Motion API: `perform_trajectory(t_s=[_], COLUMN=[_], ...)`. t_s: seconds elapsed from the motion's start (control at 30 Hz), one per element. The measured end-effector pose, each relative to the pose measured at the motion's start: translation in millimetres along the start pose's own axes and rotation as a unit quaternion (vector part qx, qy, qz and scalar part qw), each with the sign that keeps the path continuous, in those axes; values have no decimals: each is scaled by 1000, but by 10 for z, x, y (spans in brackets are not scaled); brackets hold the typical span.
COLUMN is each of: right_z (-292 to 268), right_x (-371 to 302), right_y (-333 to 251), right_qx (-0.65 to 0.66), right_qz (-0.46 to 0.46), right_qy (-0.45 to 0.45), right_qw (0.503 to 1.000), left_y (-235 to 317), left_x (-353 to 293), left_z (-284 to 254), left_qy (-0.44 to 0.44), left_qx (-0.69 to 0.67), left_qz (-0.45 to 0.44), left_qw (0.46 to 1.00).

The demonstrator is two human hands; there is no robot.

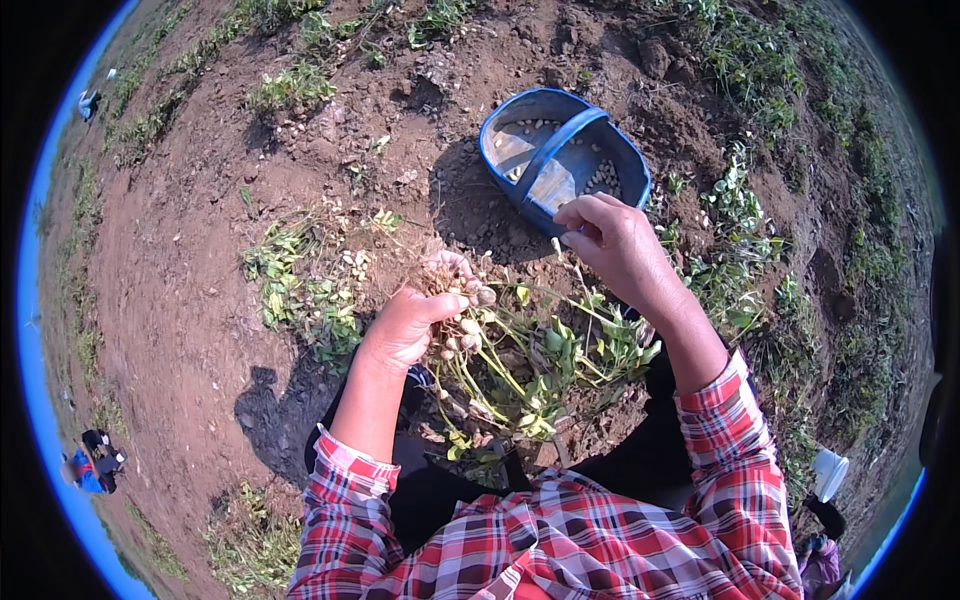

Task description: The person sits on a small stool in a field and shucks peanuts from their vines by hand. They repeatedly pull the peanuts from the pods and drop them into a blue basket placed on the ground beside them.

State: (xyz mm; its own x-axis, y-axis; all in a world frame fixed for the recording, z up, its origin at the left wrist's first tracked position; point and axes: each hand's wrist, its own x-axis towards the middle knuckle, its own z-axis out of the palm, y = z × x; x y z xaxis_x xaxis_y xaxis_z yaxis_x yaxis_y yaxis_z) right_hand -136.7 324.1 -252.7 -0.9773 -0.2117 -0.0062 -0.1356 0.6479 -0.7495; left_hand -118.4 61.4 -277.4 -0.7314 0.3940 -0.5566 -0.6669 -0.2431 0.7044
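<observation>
Peanut plant lies across the near middle of the scene, its root end gripped in the left hand, its leafy stems running to the right between the person's knees. The picking looks partly done: pods are scattered over the floor of the basket, yet a good cluster hangs on the roots and appears left to come off. That cluster is pale tan and knobbly, among brown, thready roots; the stems are yellow-green, the leaves green with some yellowing.

The left hand is closed around the roots, thumb laid over the pods. The right hand has its fingers curled toward the thumb, just by the basket's near rim; whether it pinches a pod I cannot tell.

Beyond stands the blue basket with an arched handle. To the left, loose pods and cut-looking greenery lie on brown soil.
</observation>
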Motion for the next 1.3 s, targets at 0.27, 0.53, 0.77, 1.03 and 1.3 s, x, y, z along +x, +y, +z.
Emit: perform_trajectory(t_s=[0.27,0.53,0.77,1.03,1.3], right_z=[555,668,703,463,514], right_x=[-180,-199,-177,-184,-245], right_y=[-281,-343,-297,-381,-270], right_qx=[176,166,145,14,32], right_qz=[-34,-94,-108,-77,-80], right_qy=[-103,-65,-53,-82,-123], right_qw=[978,980,982,994,989], left_y=[-115,-153,-172,-198,-111], left_x=[75,67,34,97,56], left_z=[-155,-169,-158,-283,-257], left_qy=[-47,-51,-13,107,60], left_qx=[-28,-46,-20,50,33], left_qz=[-12,-13,5,13,-6], left_qw=[998,998,1000,993,998])
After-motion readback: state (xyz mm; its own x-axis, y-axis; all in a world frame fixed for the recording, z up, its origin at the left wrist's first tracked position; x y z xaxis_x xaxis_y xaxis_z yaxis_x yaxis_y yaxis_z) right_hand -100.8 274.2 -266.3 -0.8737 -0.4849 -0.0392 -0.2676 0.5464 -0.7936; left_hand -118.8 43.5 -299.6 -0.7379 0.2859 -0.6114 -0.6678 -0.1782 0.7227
